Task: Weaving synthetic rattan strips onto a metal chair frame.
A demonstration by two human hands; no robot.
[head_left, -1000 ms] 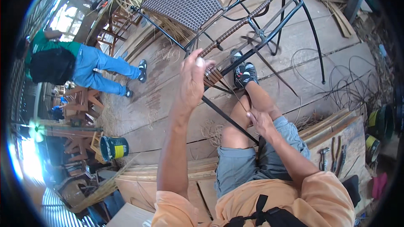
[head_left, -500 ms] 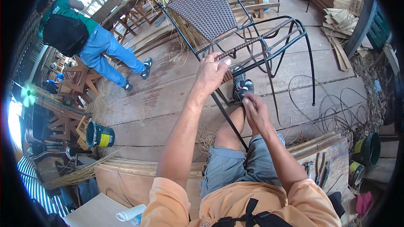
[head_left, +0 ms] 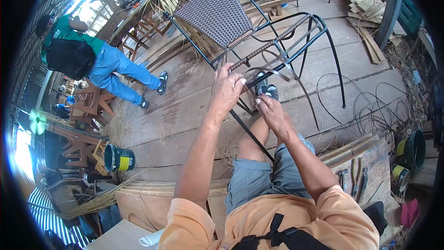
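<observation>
A chair with a dark metal frame [head_left: 303,48] and a woven grey-brown backrest [head_left: 215,13] stands tilted before me. Brown strand is coiled along one seat rail [head_left: 263,48]. At the near end of that rail, my left hand [head_left: 226,88] is closed around the frame, thumb uppermost. My right hand [head_left: 274,113] is above my knee, thumb and fingers pinched together; what they hold is too small to name. A loose brown strip [head_left: 303,90] loops out near the left hand and hangs over the floor.
Thin strands lie coiled on the plank floor [head_left: 360,106] at right. Pliers [head_left: 355,176] and a hammer [head_left: 342,178] rest on a board beside me. Buckets stand left [head_left: 119,158] and right [head_left: 411,149]. A person in green [head_left: 85,41] stands at far left.
My right hand has moved up and left, closer to the left hand. The loose strip now arcs out beside the left hand. My view has shifted slightly.
</observation>
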